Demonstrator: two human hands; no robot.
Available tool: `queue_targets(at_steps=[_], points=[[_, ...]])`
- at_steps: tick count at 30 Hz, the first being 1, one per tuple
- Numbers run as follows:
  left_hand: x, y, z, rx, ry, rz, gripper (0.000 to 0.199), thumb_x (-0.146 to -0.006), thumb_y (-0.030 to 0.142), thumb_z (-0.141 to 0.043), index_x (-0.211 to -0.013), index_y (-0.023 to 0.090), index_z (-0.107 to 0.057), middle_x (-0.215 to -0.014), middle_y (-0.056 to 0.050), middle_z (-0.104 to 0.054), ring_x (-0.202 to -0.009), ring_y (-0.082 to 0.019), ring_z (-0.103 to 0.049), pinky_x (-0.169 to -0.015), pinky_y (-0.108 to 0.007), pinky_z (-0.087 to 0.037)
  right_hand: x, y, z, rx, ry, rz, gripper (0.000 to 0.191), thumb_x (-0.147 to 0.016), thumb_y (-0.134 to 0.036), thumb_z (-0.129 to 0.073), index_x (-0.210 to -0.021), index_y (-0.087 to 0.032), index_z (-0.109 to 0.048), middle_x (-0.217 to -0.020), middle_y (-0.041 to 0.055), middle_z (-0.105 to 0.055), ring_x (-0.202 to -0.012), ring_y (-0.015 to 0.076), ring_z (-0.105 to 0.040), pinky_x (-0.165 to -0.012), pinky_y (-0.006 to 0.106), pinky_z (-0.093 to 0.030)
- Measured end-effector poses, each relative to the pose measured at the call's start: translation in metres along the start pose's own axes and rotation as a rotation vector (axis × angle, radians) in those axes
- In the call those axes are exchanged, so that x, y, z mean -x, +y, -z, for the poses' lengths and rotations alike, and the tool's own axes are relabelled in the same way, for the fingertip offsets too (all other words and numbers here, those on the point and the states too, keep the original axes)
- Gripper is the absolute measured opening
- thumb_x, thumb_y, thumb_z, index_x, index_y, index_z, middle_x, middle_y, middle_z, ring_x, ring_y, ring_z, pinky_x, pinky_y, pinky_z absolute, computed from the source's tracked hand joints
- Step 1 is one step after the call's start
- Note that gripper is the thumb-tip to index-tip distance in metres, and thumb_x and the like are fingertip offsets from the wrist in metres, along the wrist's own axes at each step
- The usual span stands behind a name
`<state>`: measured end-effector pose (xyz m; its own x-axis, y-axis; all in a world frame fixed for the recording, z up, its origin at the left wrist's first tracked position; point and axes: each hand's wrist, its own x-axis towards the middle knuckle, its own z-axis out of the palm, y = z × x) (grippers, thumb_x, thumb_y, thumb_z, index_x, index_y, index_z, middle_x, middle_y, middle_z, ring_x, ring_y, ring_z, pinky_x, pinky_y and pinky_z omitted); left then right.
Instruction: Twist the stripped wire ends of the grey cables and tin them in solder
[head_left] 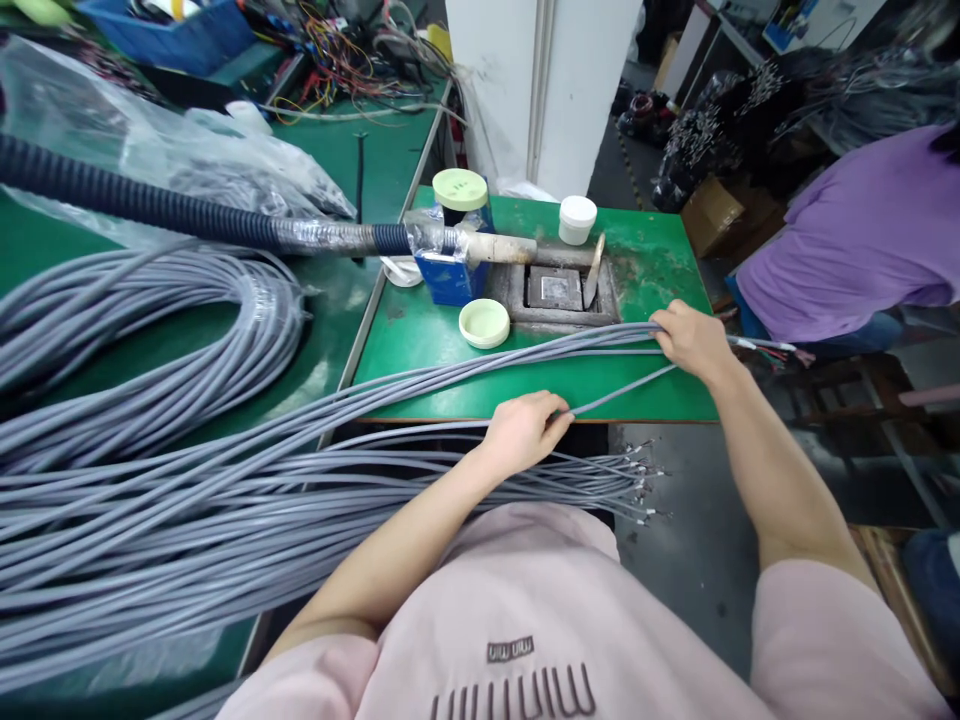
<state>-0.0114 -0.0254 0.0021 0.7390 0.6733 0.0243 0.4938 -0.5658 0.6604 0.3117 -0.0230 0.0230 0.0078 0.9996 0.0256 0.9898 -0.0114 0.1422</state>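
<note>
My right hand (691, 340) is closed around a bunch of grey cables (480, 368) near their stripped ends. Coloured wire ends (784, 350) stick out past it on the right. With fingers pinched, my left hand (527, 430) grips a single grey cable (622, 388) that runs up to the right hand. Below the left hand lies a thick spread of more grey cables (315, 500), their bared ends (641, 485) hanging past the bench's front edge. A coiled bundle of grey cable (255, 320) rests on the left table.
A solder pot (555, 288) sits in the green bench (660, 270), with a ribbed extraction hose (202, 215) reaching it. Around it are a white jar (577, 218), a pale lid (484, 323) and a blue box (451, 280). A person in a purple shirt (855, 240) is at the right.
</note>
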Motion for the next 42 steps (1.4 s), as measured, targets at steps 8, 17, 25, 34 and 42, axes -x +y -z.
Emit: queue_targets(at_steps=[8, 17, 25, 34, 42], points=[[0.015, 0.010, 0.011, 0.340, 0.002, 0.040, 0.022, -0.093, 0.035, -0.053, -0.092, 0.019, -0.067, -0.085, -0.002, -0.068, -0.076, -0.014, -0.062, -0.066, -0.024, -0.045, 0.058, -0.053, 0.070, -0.934, -0.221, 0.204, 0.030, -0.093, -0.040, -0.052, -0.096, -0.017, -0.070, -0.090, 0.0079, -0.070, -0.083, 0.0184, -0.063, -0.076, 0.030, -0.048], [0.021, 0.010, 0.017, 0.426, -0.015, -0.030, 0.021, -0.092, 0.035, -0.054, -0.094, 0.019, -0.068, -0.085, -0.003, -0.066, -0.074, -0.013, -0.059, -0.067, -0.024, -0.044, 0.111, -0.097, 0.002, -1.852, 0.148, -0.495, 0.042, -0.093, -0.056, -0.043, -0.121, -0.026, -0.051, -0.095, 0.0055, -0.070, -0.058, 0.0131, -0.063, -0.047, 0.026, -0.049], [0.021, 0.007, 0.008, 0.611, -0.046, 0.001, 0.029, -0.090, 0.038, -0.058, -0.106, 0.017, -0.069, -0.089, -0.007, -0.069, -0.080, -0.016, -0.060, -0.077, -0.029, -0.049, 0.110, -0.121, 0.028, -1.333, 0.009, -0.289, 0.024, -0.096, -0.040, -0.046, -0.106, -0.023, -0.060, -0.057, -0.0044, -0.058, -0.045, 0.0101, -0.049, -0.048, 0.023, -0.038], [0.013, -0.002, 0.023, 1.229, 0.338, 0.266, 0.033, -0.080, 0.045, -0.070, -0.092, 0.014, -0.073, -0.067, 0.000, -0.063, -0.059, -0.009, -0.055, -0.060, -0.022, -0.049, 0.110, -0.161, 0.027, -1.002, -0.486, 0.092, 0.029, -0.099, -0.036, -0.037, -0.111, -0.022, -0.060, -0.064, -0.0021, -0.064, -0.062, 0.0150, -0.063, -0.062, 0.026, -0.042], [0.016, 0.004, 0.014, 1.323, 0.199, 0.257, 0.032, -0.076, 0.043, -0.075, -0.081, 0.012, -0.070, -0.062, 0.000, -0.062, -0.057, -0.008, -0.057, -0.059, -0.021, -0.047, 0.103, -0.172, 0.025, -1.182, -0.285, 0.054, 0.016, -0.092, -0.033, -0.051, -0.094, -0.024, -0.064, -0.074, -0.0012, -0.067, -0.067, 0.0147, -0.062, -0.065, 0.026, -0.045]])
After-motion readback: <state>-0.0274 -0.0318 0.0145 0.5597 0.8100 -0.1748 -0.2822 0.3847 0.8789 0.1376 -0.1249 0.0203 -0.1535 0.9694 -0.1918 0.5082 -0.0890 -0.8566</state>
